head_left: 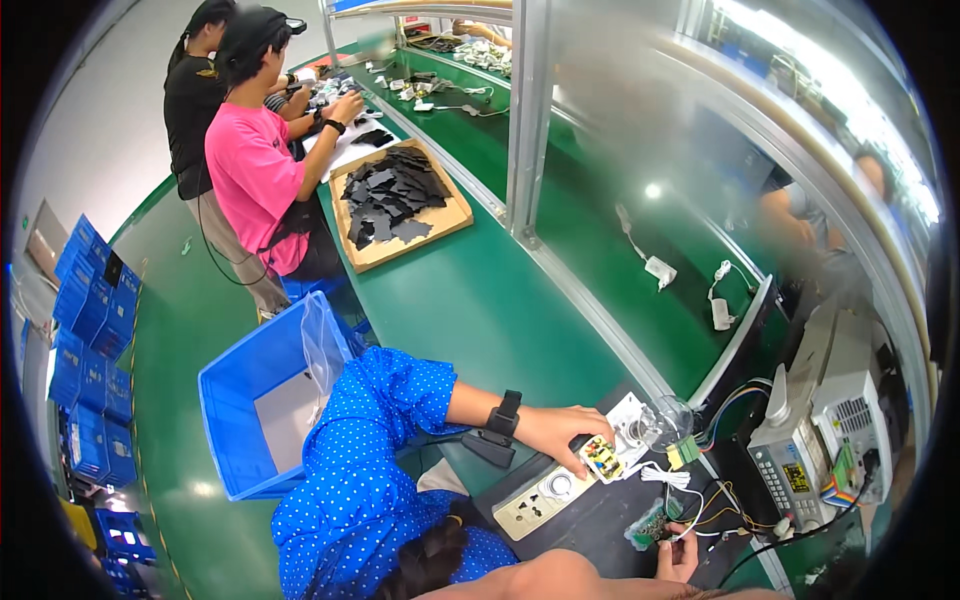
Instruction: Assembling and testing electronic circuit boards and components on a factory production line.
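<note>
My left hand (560, 437), with a black band at the wrist, reaches over a white power strip (530, 508). Its thumb and fingers close around a small power-adapter circuit board (603, 458) with yellow parts, resting at the strip. Lower right, my right hand (680, 560) pinches a thin white cable (683, 510) that loops up toward the strip. Right beside those fingertips lies a green circuit board (648, 525); whether they touch it is hard to see. A clear round fixture (672, 420) stands past the strip's far end.
Test instruments (795, 470) with wires stand at the right. A blue bin (255, 420) is at the left by the green bench (430, 320). Farther up sit a cardboard tray (455, 215) of black pieces and two people (255, 150). A metal post (528, 130) rises mid-bench.
</note>
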The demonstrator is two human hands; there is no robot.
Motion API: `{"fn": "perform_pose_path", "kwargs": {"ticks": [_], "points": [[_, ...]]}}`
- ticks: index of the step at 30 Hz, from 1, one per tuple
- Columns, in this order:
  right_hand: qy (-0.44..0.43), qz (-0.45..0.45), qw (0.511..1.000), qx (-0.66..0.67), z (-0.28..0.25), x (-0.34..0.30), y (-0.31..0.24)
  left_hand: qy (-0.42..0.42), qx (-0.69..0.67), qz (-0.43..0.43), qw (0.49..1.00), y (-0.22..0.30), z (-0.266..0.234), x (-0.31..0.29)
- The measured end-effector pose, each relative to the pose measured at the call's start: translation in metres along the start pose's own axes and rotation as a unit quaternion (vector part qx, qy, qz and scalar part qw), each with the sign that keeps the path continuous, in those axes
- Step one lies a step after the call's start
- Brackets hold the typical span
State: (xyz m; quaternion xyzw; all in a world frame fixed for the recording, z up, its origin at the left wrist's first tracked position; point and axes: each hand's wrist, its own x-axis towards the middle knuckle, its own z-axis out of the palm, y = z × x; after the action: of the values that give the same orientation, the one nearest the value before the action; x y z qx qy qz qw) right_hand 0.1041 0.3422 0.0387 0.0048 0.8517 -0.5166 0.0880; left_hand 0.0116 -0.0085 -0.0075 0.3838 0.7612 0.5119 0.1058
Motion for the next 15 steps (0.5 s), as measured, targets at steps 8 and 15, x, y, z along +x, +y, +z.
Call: {"fn": "perform_pose_path", "kwargs": {"ticks": [8,15], "points": [[-0.040,-0.080,0.996,-0.015,-0.010,0.010,0.031,-0.006,0.004,0.001,1.000,0.002,-0.002,0.001],[-0.033,-0.135,0.990,-0.018,-0.006,0.011,0.036,-0.004,0.005,0.006,1.000,0.003,-0.003,0.001]]}}
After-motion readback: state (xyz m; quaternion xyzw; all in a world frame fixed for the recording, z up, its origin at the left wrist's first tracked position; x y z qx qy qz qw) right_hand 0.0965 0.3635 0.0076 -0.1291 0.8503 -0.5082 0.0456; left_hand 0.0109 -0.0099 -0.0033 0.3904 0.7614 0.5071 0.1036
